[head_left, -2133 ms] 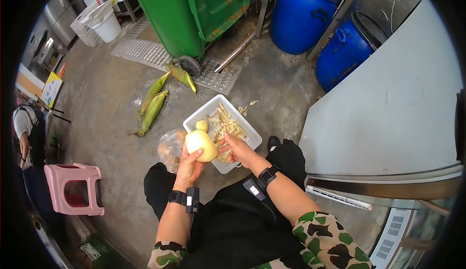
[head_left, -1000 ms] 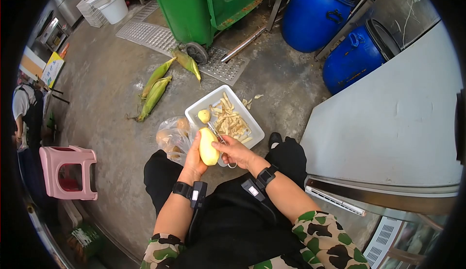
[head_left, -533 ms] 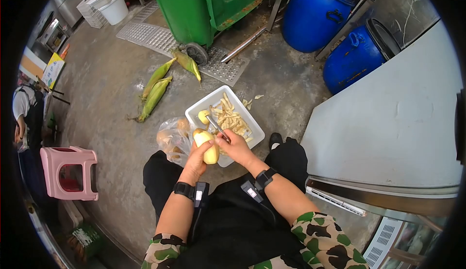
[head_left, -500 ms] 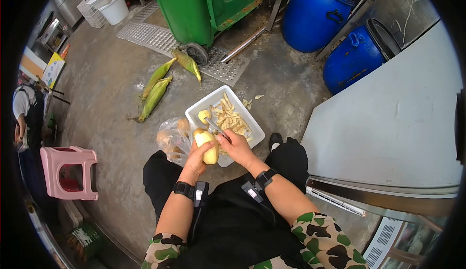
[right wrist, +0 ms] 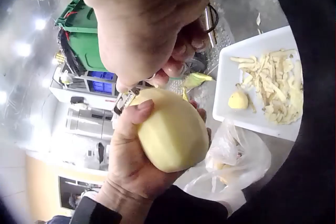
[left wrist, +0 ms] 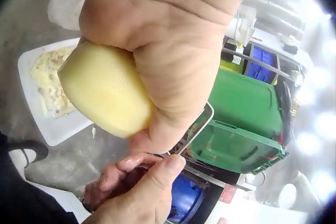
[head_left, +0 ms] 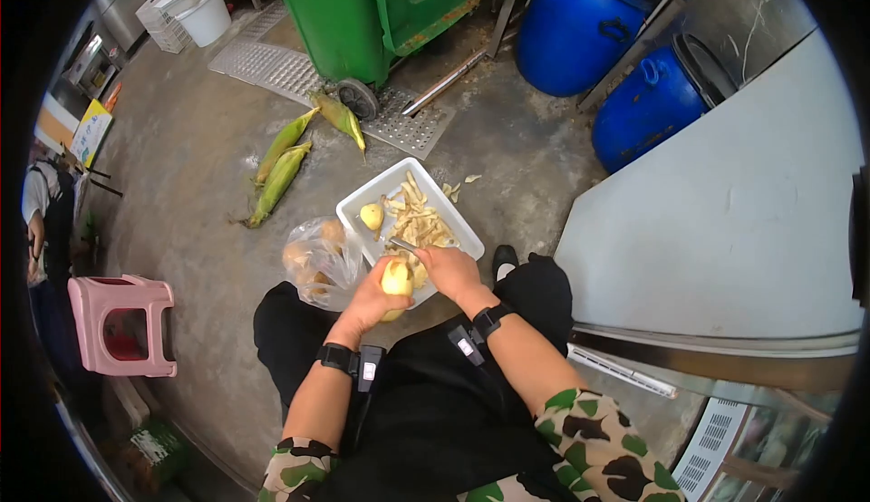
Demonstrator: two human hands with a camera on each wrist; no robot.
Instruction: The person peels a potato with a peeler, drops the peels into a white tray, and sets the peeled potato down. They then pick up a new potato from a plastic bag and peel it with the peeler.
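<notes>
My left hand (head_left: 364, 301) grips a large, mostly peeled yellow potato (head_left: 397, 277), with the thumb along its side. A little brown skin shows at the potato's upper end in the head view. My right hand (head_left: 453, 274) holds a metal peeler (head_left: 402, 244), its head right at the potato's end in the right wrist view, where the peeler (right wrist: 125, 101) is partly covered by fingers. Below both hands, a white tray (head_left: 385, 185) holds a heap of peelings (head_left: 421, 223) and a small peeled potato (head_left: 372, 216). Left of it sits a clear plastic bag (head_left: 343, 271) with unpeeled potatoes.
Several ears of corn in husks (head_left: 281, 180) lie on the floor beyond the bag. A green wheeled bin (head_left: 331, 22) and blue barrels (head_left: 575, 31) stand at the back. A pink stool (head_left: 122, 321) is at left, a grey panel (head_left: 707, 212) at right.
The potato has been turned from broadside to more end-up in my left hand. The peeler has swung with my right hand to the potato's upper end. The head view has shifted slightly.
</notes>
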